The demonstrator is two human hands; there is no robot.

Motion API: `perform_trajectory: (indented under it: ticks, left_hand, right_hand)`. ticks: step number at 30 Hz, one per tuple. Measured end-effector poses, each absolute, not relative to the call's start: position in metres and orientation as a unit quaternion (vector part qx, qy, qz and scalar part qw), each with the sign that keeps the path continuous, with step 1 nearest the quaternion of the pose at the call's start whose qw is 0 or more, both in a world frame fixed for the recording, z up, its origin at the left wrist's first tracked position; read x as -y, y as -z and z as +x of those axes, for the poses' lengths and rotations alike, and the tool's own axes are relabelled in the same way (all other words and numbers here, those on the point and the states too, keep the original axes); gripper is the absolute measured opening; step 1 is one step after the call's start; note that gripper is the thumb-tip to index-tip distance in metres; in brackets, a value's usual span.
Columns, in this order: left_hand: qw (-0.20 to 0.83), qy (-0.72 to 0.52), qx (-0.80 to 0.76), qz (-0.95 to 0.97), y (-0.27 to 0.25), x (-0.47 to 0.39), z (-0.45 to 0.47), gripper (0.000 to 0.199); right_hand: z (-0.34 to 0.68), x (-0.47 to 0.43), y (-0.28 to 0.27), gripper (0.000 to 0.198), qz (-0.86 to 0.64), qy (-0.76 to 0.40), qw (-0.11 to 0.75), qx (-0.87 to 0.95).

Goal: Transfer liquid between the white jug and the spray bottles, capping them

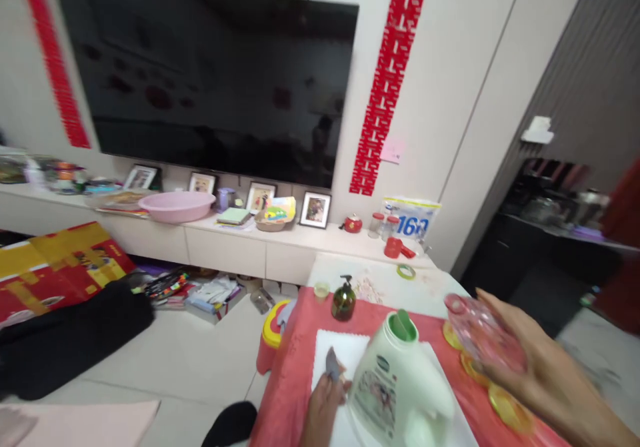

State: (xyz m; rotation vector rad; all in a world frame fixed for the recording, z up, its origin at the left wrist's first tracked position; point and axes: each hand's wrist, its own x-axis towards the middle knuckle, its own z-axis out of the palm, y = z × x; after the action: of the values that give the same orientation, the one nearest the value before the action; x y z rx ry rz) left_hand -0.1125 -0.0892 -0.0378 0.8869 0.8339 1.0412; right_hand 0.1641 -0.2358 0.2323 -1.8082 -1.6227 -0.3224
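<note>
My right hand (540,353) is closed around a clear pink bottle (487,333), held tilted above the right side of the table; both are slightly blurred. My left hand (323,397) is low beside the big jug, its fingers closed on a small grey pointed piece (331,363) whose kind I cannot make out. The pale green detergent jug (373,393) stands upright on a white board (327,341), its green spout (401,325) uncovered. Behind it is a dark green pump bottle (343,302), with a small pale green cup (321,291) to its left.
Several yellow round pieces (507,407) lie along the right of the red tablecloth (300,353). A tape roll (406,271) lies farther back. A TV cabinet (240,250) carries a pink basin (177,205), photo frames and jars. A red and yellow bin (270,340) stands left.
</note>
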Motion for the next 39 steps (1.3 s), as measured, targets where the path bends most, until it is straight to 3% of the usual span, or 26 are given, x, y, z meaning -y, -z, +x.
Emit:
perform_trajectory:
  ticks: [5, 11, 39]
  left_hand:
    - [0.699, -0.444, -0.375, 0.416, 0.024, 0.092, -0.117, 0.068]
    - [0.694, -0.428, -0.376, 0.439, 0.016, 0.098, -0.121, 0.065]
    - [0.704, -0.419, -0.365, 0.442, 0.023, 0.099, -0.119, 0.062]
  right_hand:
    - [0.145, 0.233, -0.244, 0.077, -0.7, 0.155, 0.226, 0.659]
    - [0.143, 0.225, -0.234, 0.074, -0.668, 0.217, 0.162, 0.693]
    - [0.137, 0.211, -0.256, 0.059, -0.609, 0.322, 0.052, 0.723]
